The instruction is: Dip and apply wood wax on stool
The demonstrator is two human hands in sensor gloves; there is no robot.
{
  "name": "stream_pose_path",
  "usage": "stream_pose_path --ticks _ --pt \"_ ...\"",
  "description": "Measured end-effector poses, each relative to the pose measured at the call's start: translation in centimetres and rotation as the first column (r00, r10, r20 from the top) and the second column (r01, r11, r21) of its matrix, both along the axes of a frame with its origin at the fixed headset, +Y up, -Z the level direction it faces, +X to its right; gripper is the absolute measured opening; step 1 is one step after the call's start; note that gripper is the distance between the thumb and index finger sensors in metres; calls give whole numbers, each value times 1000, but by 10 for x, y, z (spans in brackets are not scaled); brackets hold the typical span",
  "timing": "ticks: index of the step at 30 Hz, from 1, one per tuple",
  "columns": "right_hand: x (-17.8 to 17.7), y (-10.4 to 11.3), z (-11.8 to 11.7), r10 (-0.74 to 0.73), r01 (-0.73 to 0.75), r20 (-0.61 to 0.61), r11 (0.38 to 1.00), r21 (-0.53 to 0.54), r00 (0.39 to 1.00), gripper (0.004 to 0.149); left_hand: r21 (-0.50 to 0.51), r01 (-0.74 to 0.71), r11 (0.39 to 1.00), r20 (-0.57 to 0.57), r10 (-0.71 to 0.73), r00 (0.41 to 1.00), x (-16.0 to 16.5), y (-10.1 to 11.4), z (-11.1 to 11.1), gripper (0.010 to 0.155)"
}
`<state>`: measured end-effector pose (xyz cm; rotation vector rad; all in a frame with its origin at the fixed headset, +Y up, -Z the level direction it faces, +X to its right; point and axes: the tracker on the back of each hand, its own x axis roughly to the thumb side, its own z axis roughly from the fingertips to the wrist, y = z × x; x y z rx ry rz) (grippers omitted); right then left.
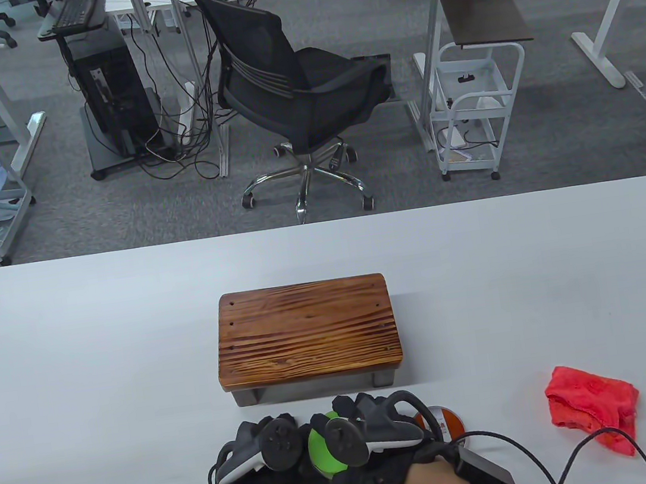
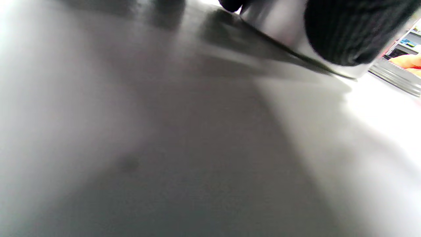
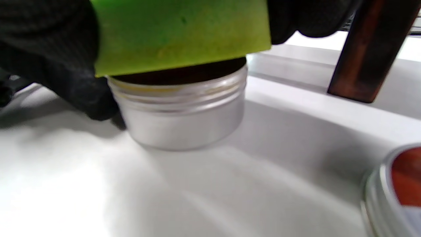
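The wooden stool stands mid-table, and one of its legs shows in the right wrist view. Both hands meet just in front of it. My right hand pinches a green sponge and holds it over the mouth of an open silver wax tin. In the table view the sponge shows between the two trackers and hides the tin. My left hand grips the tin's side, where a gloved finger lies against the tin wall.
The tin's lid, with a red label, lies flat just right of my right hand. A crumpled red cloth lies further right. Glove cables trail to the table's near edge. An office chair stands beyond the far edge.
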<state>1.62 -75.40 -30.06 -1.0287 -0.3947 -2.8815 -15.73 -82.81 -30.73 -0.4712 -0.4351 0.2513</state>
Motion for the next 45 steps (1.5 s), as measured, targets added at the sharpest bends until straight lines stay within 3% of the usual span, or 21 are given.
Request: stream_pose_path --ticks 6,10,14,19,24,30,35,45 --pt "6 7 -4 -67 68 22 996 -51 998 96 23 -3 1000 -4 3 1000 -3 2 2 80" --pt "14 24 -8 -115 117 34 992 -40 993 100 43 -12 999 -6 12 1000 -11 12 5 85" --pt "27 48 -16 -178 179 60 984 -17 982 102 137 -87 987 -22 91 996 -22 38 10 100" --pt "50 77 -40 -241 241 129 970 20 962 102 352 -218 910 -64 256 965 -40 82 5 99" --pt "73 92 -76 -251 248 238 968 44 938 102 411 -236 881 -141 317 938 -54 103 -19 99" --pt "97 90 -121 -227 231 379 972 34 897 102 365 -184 913 -279 296 914 -72 93 -60 101" --pt "109 80 -148 -199 224 468 975 4 861 101 309 -168 936 -360 279 890 -82 76 -81 102" --pt "105 67 -170 -93 119 504 993 -21 859 100 273 -245 930 -406 342 847 -96 61 -91 107"
